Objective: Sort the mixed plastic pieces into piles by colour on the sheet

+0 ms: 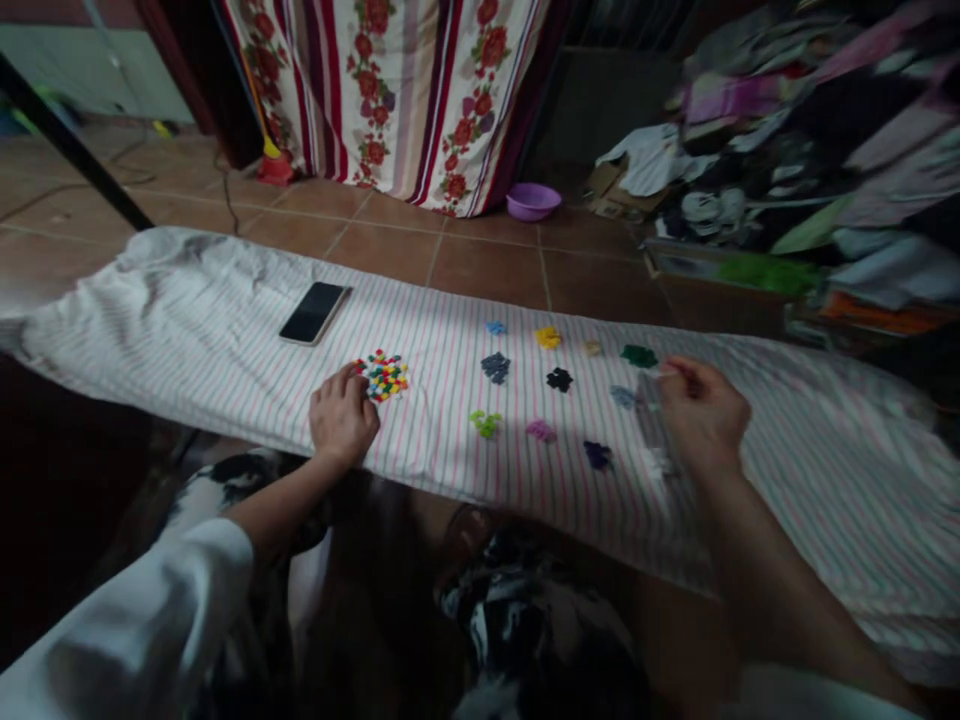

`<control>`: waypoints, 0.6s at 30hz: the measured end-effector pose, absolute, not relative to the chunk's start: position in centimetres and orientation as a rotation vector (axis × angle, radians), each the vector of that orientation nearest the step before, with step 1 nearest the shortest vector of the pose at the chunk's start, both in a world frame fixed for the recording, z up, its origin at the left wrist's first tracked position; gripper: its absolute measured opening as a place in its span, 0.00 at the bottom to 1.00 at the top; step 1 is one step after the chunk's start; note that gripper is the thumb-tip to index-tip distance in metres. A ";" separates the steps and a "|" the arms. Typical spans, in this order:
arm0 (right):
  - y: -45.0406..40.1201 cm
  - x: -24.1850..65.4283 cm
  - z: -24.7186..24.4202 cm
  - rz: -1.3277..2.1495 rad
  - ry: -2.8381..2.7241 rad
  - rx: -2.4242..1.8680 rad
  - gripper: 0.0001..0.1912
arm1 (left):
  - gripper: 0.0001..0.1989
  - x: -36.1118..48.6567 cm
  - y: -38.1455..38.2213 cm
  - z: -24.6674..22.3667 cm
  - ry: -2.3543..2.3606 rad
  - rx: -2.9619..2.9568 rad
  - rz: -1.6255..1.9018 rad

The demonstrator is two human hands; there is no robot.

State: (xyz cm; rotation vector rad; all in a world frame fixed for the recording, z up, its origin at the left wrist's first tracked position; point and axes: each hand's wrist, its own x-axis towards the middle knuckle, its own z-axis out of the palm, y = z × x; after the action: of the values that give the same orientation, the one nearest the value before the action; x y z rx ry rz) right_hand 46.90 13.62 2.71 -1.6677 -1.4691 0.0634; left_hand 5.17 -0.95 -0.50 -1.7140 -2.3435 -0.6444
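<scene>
My left hand (343, 415) rests on the striped cloth (427, 430), its fingers apart and its fingertips at the edge of a mixed pile of small red, yellow, green and white pieces (386, 376). On the right, my right hand (703, 408) is closed in a pinch on a small clear plastic bag (654, 420), which hangs blurred from the fingers. Between the hands lie separate colour piles, among them yellow pieces (548, 338), black pieces (559, 379), lime green pieces (486, 424), pink pieces (541, 430) and dark purple pieces (597, 455). Dark green pieces (639, 356) lie closest to my right hand.
A phone (313, 313) lies face up on the cloth at the left. Beyond the cloth are a tiled floor, a purple basin (533, 202) and a floral curtain (405, 100). Heaped clothes (847, 130) and boxes fill the right back. My knees are below the near edge.
</scene>
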 end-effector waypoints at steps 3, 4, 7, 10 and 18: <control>8.4 40.0 3.4 0.337 -1.521 -1.479 0.18 | 0.16 5.1 -1.0 -0.6 -2.345 -1.698 -0.677; 6.4 37.5 3.6 0.432 -1.531 -1.426 0.18 | 0.16 5.1 -1.1 -0.5 -2.349 -1.697 -0.693; 0.1 29.8 4.0 0.678 -1.674 -1.213 0.13 | 0.15 5.3 -1.2 -0.3 -2.352 -1.713 -0.739; -5.3 23.1 4.2 0.921 -1.923 -0.902 0.11 | 0.15 5.3 -1.2 -0.2 -2.342 -1.728 -0.762; -11.9 16.0 6.0 1.190 -2.037 -0.467 0.18 | 0.14 5.1 -1.2 -0.5 -2.287 -1.726 -0.775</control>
State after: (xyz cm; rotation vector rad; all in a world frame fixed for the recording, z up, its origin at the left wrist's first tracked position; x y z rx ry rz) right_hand 15.96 -11.95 5.96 -0.4666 -2.0368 1.1902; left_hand 5.07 -1.20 -0.52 -1.7258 -2.2868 -0.7753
